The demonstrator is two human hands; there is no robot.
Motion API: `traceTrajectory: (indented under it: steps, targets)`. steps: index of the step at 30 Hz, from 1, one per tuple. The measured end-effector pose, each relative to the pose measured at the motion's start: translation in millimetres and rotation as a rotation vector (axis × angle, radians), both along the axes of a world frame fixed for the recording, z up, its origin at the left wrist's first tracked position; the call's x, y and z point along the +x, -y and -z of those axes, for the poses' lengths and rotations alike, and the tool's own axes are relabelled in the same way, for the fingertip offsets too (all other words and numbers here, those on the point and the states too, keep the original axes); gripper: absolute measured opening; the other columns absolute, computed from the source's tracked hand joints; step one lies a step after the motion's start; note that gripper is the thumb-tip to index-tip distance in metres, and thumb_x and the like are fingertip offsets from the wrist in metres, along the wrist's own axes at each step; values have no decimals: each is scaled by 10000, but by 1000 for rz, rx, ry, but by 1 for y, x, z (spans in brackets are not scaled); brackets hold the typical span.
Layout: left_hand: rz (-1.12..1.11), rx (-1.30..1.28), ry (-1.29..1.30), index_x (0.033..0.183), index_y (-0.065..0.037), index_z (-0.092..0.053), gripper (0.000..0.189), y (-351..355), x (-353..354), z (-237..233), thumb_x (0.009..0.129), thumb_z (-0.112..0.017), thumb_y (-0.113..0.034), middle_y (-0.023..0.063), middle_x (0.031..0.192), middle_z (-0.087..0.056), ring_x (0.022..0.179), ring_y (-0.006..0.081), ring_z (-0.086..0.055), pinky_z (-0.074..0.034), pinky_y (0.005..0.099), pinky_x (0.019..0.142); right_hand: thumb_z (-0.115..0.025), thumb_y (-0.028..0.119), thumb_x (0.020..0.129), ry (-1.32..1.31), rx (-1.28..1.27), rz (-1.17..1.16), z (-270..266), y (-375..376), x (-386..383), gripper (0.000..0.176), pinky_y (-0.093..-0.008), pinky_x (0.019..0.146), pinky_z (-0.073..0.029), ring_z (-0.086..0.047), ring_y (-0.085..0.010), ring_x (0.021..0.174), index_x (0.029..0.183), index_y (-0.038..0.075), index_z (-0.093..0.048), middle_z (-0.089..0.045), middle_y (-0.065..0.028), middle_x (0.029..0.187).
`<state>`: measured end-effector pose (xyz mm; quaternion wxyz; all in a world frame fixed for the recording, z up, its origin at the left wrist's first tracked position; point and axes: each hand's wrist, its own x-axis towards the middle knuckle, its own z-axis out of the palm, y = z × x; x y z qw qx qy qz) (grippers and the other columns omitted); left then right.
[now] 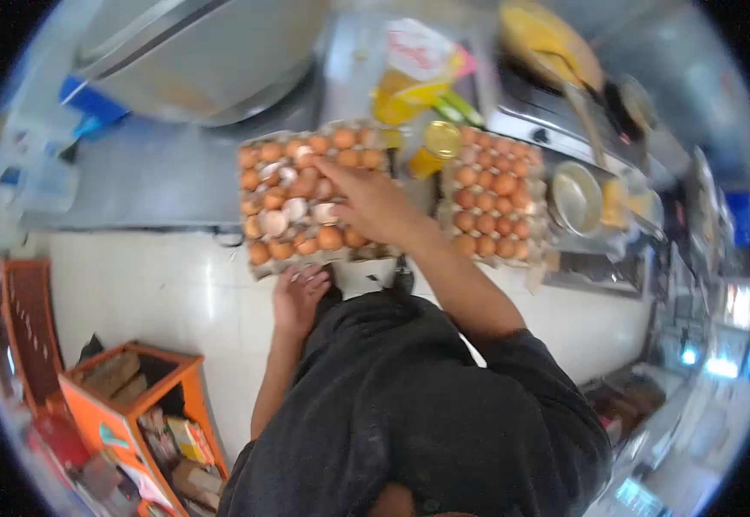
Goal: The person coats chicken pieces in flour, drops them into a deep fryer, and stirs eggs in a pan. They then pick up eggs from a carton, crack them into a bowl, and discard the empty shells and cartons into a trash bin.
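Note:
A cardboard egg tray point(259, 274) lies at the counter's front edge, filled with brown eggs point(329, 237) and several broken, empty shells point(275, 224). My right hand point(365, 196) reaches over it from the right. Its index finger and thumb are apart above the eggs, and blur hides whether the fingertips touch one. Just below the tray's near edge is my left hand point(299, 295), fingers loosely spread and slightly bent, with no object visible in it. To the right, a second tray point(444, 215) carries more whole eggs point(504, 184).
Behind the trays stand a yellow-lidded jar point(437, 146) and a bag of yellow liquid point(403, 86). A stove point(521, 121) with a pan point(547, 39) is at back right, near a metal pot point(576, 198). A large metal vessel point(211, 60) occupies the back left. An orange cabinet point(103, 414) stands lower left.

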<state>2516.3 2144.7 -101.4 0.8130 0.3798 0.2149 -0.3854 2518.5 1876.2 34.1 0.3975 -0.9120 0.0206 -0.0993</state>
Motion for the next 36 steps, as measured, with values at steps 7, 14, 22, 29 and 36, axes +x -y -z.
traceTrajectory:
  steps: [7,14,22,29,36]
  targets:
    - [-10,-29,9,1165,-26,-566,389,3,-1,-3,1039,-512,-390,164,1162,-685,1043,294,-677,-537,450,940,-710,176,934,-126,34,667,-20,158,-123,301,-273,765,-528,-657,-98,877,1208,52,-690,-729,-62,948]
    - [-60,22,47,1174,-11,-575,400,11,-9,-5,1035,-512,-380,133,1118,-684,1028,284,-677,-542,439,920,-610,222,935,-137,-522,755,62,317,-167,341,-508,889,-541,-665,-448,1065,1242,76,-646,-671,-261,1185]
    - [-149,58,28,1139,-63,-565,308,20,-18,-5,1027,-526,-347,125,1114,-686,1010,292,-679,-552,442,905,-662,170,894,-379,-607,611,76,324,-150,452,-524,897,-537,-667,-418,1052,1329,196,-543,-663,-221,1147]
    - [-161,41,26,1115,-70,-576,294,21,-19,0,1016,-553,-346,139,1136,-691,1014,302,-680,-553,451,906,-699,230,910,-112,-535,619,63,338,-161,355,-513,860,-536,-682,-436,952,1236,146,-585,-715,-212,1023]
    - [-48,41,42,1165,-2,-591,395,16,-12,-4,1028,-511,-364,136,1135,-675,1036,279,-666,-521,426,951,-773,206,905,-114,272,493,-58,183,-108,431,-296,791,-523,-637,-133,858,1285,76,-617,-700,-27,964]
